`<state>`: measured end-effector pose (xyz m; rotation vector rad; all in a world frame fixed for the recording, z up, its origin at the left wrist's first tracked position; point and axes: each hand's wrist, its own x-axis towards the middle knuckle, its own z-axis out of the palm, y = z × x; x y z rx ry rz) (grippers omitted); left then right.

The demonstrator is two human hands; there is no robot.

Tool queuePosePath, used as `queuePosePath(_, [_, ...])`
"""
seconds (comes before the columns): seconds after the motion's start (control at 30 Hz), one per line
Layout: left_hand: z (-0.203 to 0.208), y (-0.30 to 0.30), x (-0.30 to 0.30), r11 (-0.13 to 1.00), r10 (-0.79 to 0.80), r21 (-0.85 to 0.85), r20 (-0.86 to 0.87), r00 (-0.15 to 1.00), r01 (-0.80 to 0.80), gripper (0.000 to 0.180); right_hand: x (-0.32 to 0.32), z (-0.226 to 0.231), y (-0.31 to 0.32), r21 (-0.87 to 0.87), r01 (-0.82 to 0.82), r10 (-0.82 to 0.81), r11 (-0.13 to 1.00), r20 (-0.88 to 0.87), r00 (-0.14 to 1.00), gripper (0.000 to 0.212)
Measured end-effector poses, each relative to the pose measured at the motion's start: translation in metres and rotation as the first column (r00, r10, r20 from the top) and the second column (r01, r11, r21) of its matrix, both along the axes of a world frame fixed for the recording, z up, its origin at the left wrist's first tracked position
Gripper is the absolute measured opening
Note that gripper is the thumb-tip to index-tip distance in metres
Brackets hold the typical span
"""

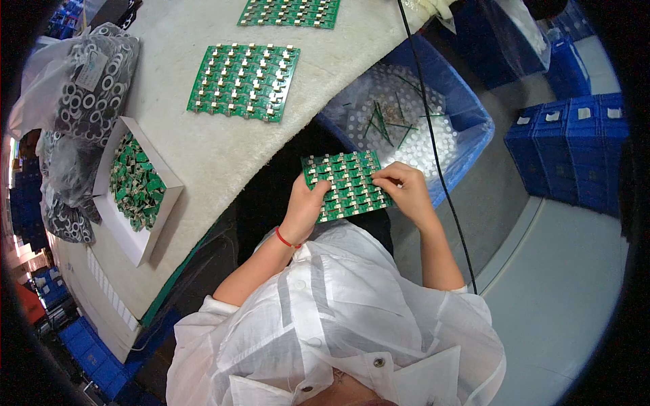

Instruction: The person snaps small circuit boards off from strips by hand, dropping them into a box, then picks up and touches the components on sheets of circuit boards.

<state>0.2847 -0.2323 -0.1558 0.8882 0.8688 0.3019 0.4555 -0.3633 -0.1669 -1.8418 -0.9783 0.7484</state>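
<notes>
Green circuit panel (349, 193): held before the white shirt (399, 311), between both hands. Gripped its left edge with the left hand (305, 205), partly closed, thumb laid over the upper face and other fingers hidden underneath. Pinched its right edge with the right hand (408, 191), thumb and forefinger almost meeting, remaining fingers curled; could not tell whether on bare board or on a mounted part. Wore a red band (287, 239) on the left wrist. Showed, beyond the held panel, two similar panels (245, 81) on a pale cloth-covered table (210, 159). Showed, left of the held panel, a white box (160, 220) filled with green board pieces (135, 179) and, farther left, bags of rings (101, 108). Included, beyond and to its right, an open blue bin (467, 108) containing white discs (447, 145) and thin green strips (384, 125). Showed, well to its right, stacked blue crates (569, 152).
</notes>
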Motion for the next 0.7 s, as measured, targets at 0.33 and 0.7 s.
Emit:
queuePosePath(0.33, [-0.009, 0.003, -0.002, 0.968, 0.051, -0.244, -0.035, 0.998, -0.058, 0.023, -0.005, 0.005, 0.001, 0.077, -0.004, -0.011, 0.997, 0.189, 0.982, 0.007])
queuePosePath(0.7, [-0.013, 0.001, -0.001, 0.967, 0.113, -0.233, 0.033, 0.993, -0.102, 0.028, 0.004, 0.008, -0.001, 0.03, 0.042, -0.049, 0.999, 0.255, 0.966, 0.013])
